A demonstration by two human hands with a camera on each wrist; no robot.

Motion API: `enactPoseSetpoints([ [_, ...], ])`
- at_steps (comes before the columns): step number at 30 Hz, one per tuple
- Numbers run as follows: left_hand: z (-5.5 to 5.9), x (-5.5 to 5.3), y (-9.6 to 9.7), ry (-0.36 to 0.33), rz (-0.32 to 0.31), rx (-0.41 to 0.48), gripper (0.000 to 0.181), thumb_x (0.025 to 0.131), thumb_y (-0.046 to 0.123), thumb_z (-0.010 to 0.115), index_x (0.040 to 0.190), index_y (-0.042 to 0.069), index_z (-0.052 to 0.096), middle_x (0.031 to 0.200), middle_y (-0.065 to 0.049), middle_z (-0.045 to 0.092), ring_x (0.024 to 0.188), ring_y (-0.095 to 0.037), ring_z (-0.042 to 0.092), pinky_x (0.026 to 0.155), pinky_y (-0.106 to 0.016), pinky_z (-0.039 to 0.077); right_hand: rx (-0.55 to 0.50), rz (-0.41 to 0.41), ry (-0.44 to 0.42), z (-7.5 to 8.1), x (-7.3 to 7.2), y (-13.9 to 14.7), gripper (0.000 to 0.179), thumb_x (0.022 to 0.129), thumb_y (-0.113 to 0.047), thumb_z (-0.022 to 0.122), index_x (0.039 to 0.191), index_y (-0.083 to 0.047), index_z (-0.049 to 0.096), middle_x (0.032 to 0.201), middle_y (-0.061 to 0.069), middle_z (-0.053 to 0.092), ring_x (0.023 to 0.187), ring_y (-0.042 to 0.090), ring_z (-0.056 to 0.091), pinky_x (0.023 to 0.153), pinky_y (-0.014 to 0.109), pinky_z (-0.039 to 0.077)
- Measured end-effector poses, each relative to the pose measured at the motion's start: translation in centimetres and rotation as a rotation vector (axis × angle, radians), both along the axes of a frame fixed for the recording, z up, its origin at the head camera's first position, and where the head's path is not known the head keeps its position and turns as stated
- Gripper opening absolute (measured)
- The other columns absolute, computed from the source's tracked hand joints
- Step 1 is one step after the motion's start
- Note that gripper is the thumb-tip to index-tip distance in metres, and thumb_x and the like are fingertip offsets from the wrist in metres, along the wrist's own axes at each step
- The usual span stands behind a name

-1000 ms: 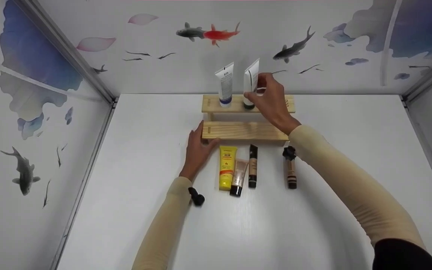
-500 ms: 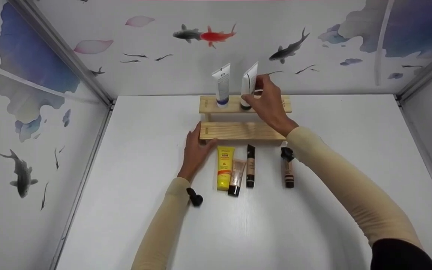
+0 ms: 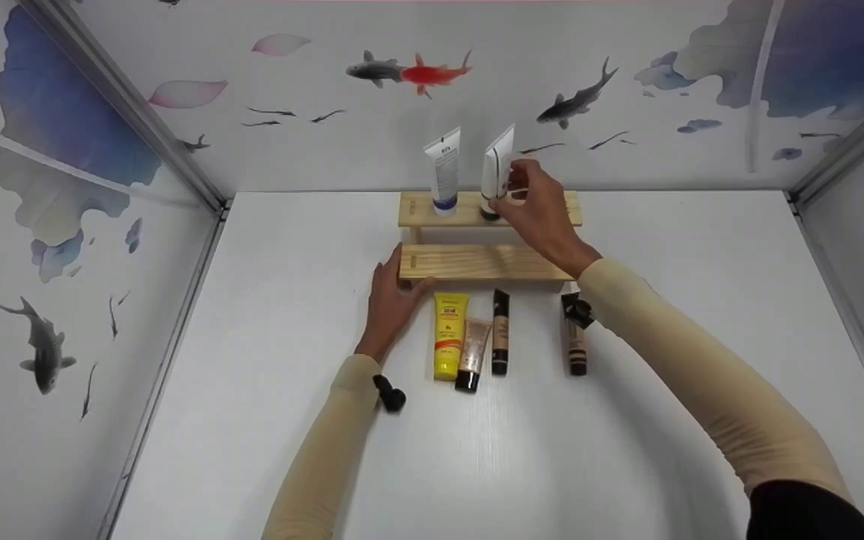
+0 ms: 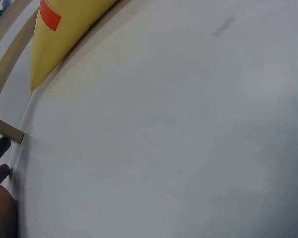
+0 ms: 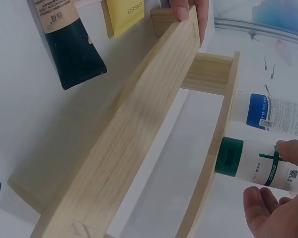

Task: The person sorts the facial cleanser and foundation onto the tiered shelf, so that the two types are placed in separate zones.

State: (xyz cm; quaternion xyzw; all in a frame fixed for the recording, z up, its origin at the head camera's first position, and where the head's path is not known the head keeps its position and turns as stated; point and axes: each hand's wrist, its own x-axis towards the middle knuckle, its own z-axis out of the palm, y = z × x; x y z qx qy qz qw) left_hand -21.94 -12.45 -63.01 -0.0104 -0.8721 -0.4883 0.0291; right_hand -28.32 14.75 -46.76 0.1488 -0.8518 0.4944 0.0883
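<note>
A two-tier wooden rack [image 3: 488, 262] stands toward the back of the white table. My left hand [image 3: 391, 307] grips the left end of its lower tier, thumb on the front edge and fingers behind. On the upper tier, a white tube with a green cap [image 5: 268, 166] stands upright on its cap. My right hand [image 3: 541, 206] is right beside it; the thumb lies against or over the tube, while the other fingertips [image 5: 253, 198] look slightly apart from it. A white tube with a blue cap [image 3: 445, 176] stands to its left on the same tier.
In front of the rack lie a yellow tube [image 3: 449, 335], a small beige tube with a black cap [image 3: 473, 356] and a slim black-and-beige tube [image 3: 501, 334]. Another brown-and-black tube [image 3: 576, 349] lies farther right, partly under the right wrist's black strap piece. A printed wall [image 3: 297, 142] closes the back.
My right hand's fingers have loosened around the green-capped tube and moved slightly down and right. That tube keeps standing on the upper tier. My left hand stays on the rack.
</note>
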Motion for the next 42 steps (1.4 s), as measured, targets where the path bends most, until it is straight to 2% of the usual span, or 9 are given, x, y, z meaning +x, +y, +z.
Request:
enactPoseSetpoints([
  [5,0.1,0.1,0.0,-0.009,-0.003,0.01,0.105,0.099,0.072,0.069,0.178,0.023,0.022,0.182,0.0,0.028,0.171,-0.03,0.013,0.14,-0.048,0.008,-0.027,0.003,-0.025,-0.1,1.1,0.6,0.061,0.099,-0.006,0.081,0.15,0.007,0.051,0.138,0.021,0.066,0.125,0.032,0.065,0.113,0.048,0.057],
  [9,0.1,0.0,-0.1,0.012,-0.012,0.011,0.107,0.098,0.074,0.069,0.178,0.022,0.021,0.181,-0.001,0.03,0.17,-0.029,0.018,0.14,-0.048,0.009,-0.052,0.007,-0.05,-0.3,2.4,0.7,0.062,0.099,-0.006,0.082,0.151,0.008,0.051,0.139,0.024,0.064,0.127,0.035,0.063,0.115,0.048,0.056],
  [14,0.0,-0.1,-0.2,0.021,-0.008,0.013,0.108,0.097,0.073,0.07,0.178,0.02,0.022,0.181,-0.003,0.031,0.169,-0.029,0.02,0.14,-0.048,0.009,-0.034,0.033,-0.056,-1.6,4.6,0.2,0.06,0.099,-0.006,0.082,0.151,0.006,0.053,0.14,0.024,0.064,0.129,0.037,0.063,0.116,0.048,0.055],
  [22,0.0,0.0,-0.2,-0.003,0.014,0.016,0.104,0.098,0.071,0.071,0.178,0.021,0.025,0.181,-0.002,0.031,0.17,-0.031,0.013,0.14,-0.048,0.008,0.034,0.139,-0.094,-3.7,7.5,-0.9,0.062,0.101,-0.011,0.082,0.152,0.006,0.053,0.141,0.023,0.063,0.13,0.04,0.063,0.114,0.05,0.056],
  [28,0.0,0.0,-0.2,-0.006,0.014,0.014,0.105,0.098,0.072,0.07,0.178,0.022,0.024,0.181,-0.001,0.031,0.17,-0.031,0.014,0.14,-0.049,0.008,0.052,0.192,-0.121,-5.1,8.9,-1.4,0.057,0.101,-0.009,0.08,0.151,0.007,0.055,0.143,0.027,0.062,0.131,0.04,0.063,0.114,0.053,0.056],
  [33,0.0,0.0,-0.1,0.002,0.011,-0.001,0.102,0.1,0.069,0.07,0.178,0.02,0.024,0.181,-0.003,0.031,0.17,-0.03,0.017,0.14,-0.047,0.008,0.072,0.21,-0.147,-6.3,9.9,-1.6,0.056,0.103,-0.015,0.08,0.149,0.007,0.057,0.142,0.025,0.062,0.131,0.043,0.063,0.113,0.054,0.057],
  [37,0.1,0.1,-0.1,-0.008,0.012,-0.012,0.102,0.101,0.069,0.07,0.178,0.02,0.024,0.181,-0.004,0.031,0.17,-0.032,0.016,0.14,-0.049,0.009,0.065,0.224,-0.162,-7.4,10.5,-1.9,0.055,0.102,-0.014,0.081,0.147,0.008,0.058,0.141,0.028,0.063,0.13,0.046,0.062,0.11,0.058,0.057],
  [42,0.2,0.2,-0.1,0.009,-0.004,-0.01,0.099,0.103,0.065,0.069,0.177,0.018,0.025,0.181,-0.005,0.031,0.17,-0.032,0.016,0.14,-0.047,0.007,0.073,0.233,-0.164,-8.3,11.0,-2.1,0.051,0.101,-0.012,0.082,0.143,0.009,0.061,0.14,0.029,0.063,0.128,0.045,0.064,0.109,0.056,0.058],
])
